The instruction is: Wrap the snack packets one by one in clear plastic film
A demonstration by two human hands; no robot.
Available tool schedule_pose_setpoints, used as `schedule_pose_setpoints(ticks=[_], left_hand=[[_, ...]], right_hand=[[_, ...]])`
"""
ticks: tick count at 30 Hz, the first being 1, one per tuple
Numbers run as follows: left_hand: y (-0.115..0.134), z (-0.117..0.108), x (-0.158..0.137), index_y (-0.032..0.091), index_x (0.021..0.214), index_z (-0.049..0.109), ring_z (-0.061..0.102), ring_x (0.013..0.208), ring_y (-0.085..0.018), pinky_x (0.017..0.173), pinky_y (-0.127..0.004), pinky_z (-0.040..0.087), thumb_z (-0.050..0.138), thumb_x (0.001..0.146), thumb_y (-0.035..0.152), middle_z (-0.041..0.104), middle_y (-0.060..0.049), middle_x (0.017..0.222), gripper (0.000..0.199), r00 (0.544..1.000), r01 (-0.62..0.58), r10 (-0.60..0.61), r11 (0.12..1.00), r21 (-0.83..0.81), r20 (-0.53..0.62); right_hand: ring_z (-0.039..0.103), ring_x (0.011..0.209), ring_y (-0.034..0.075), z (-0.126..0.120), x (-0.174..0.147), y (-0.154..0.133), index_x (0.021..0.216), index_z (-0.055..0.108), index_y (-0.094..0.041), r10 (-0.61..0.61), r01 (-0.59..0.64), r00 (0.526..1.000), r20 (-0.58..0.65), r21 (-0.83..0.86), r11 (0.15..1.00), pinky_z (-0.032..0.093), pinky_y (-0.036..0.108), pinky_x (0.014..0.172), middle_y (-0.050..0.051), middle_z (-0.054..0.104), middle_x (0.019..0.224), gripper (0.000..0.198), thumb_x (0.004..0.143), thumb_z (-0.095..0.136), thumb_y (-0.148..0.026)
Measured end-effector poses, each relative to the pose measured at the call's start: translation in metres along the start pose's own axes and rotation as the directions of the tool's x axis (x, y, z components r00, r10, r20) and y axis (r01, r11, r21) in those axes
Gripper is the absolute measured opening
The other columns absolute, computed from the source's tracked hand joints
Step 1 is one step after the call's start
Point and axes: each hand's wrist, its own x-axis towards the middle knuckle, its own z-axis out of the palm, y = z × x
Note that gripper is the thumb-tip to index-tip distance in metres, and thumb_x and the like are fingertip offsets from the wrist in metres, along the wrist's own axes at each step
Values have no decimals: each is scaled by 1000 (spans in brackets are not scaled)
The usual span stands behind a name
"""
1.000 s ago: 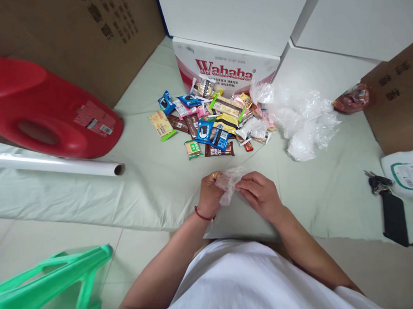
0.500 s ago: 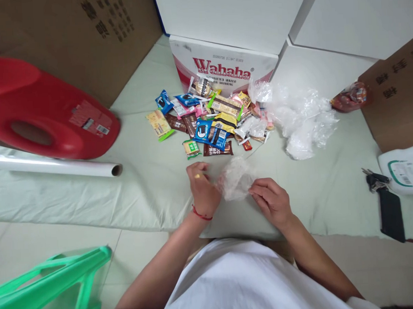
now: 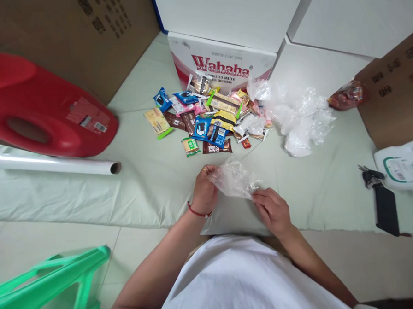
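Note:
A clear plastic bag (image 3: 236, 178) is stretched between my two hands, just above the near part of the cloth. My left hand (image 3: 205, 187), with a red cord at the wrist, pinches its left edge. At the lower right corner, the fingers of my right hand (image 3: 272, 210) are closed on the same bag. Beyond it lies a heap of wrapped snacks (image 3: 201, 128), in blue, brown, yellow and pink packets. To the right of the heap is a pile of crumpled clear plastic bags (image 3: 298, 117).
A Wahaha carton (image 3: 222, 61) stands behind the snacks. On the left are a big red jug (image 3: 51, 107) and a white roll (image 3: 54, 163). Keys with a black case (image 3: 385, 209) and a white bottle (image 3: 404, 165) lie right. A green stool (image 3: 50, 287) stands on the floor.
My left hand has turned and its fingers have closed on the bag's edge. The bag is now drawn out wider between both hands. My right hand keeps its pinch.

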Motion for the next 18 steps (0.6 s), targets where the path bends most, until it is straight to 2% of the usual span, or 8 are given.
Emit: schedule_pose_setpoints(ticks=[3, 6, 9, 13, 16, 18], left_hand=[[-6, 1, -2, 20, 78, 54, 47, 52, -7, 50, -20, 37, 83, 68, 46, 54, 7, 61, 40, 999, -41, 42, 997, 70, -13], [-7, 1, -4, 21, 77, 53, 45, 49, -7, 46, -20, 34, 80, 74, 52, 52, 7, 59, 42, 999, -42, 43, 994, 97, 1], [-4, 3, -8, 22, 79, 51, 38, 43, -5, 40, -19, 25, 81, 74, 56, 46, 10, 56, 46, 1000, -10, 10, 997, 77, 6], [-2, 3, -12, 22, 83, 51, 32, 40, -5, 37, -19, 21, 82, 73, 62, 42, 12, 53, 52, 998, -64, 63, 994, 86, 14], [-4, 0, -11, 23, 83, 51, 31, 40, -6, 38, -20, 21, 79, 77, 65, 40, 12, 53, 51, 995, -100, 100, 990, 100, 2], [-6, -4, -9, 23, 85, 51, 33, 43, -7, 41, -21, 24, 76, 80, 64, 41, 11, 55, 48, 990, -136, 138, 982, 128, -14]], right_hand=[[68, 78, 19, 3, -5, -2, 113, 70, -27, 66, -66, 998, -25, -22, 998, 58, 34, 69, 6, 75, 95, 22, 100, 57, -15], [70, 83, 19, 3, -5, -3, 114, 69, -27, 98, -98, 995, -33, -11, 995, 59, 33, 72, 6, 74, 96, 22, 101, 56, -14], [71, 85, 18, 3, -2, -3, 111, 70, -26, 68, -68, 997, -22, 8, 998, 59, 31, 72, 6, 74, 97, 22, 100, 55, -13], [71, 84, 17, 1, 1, -1, 108, 72, -26, 90, -91, 996, 30, 37, 995, 58, 30, 70, 6, 74, 97, 20, 101, 56, -15], [69, 83, 17, -4, 1, 2, 105, 73, -26, 175, -179, 983, 53, 78, 981, 56, 30, 72, 5, 74, 97, 17, 101, 57, -20], [66, 78, 17, -7, 2, 2, 100, 74, -24, 302, -304, 953, 40, 131, 944, 54, 29, 69, 5, 73, 92, 13, 100, 61, -28]])
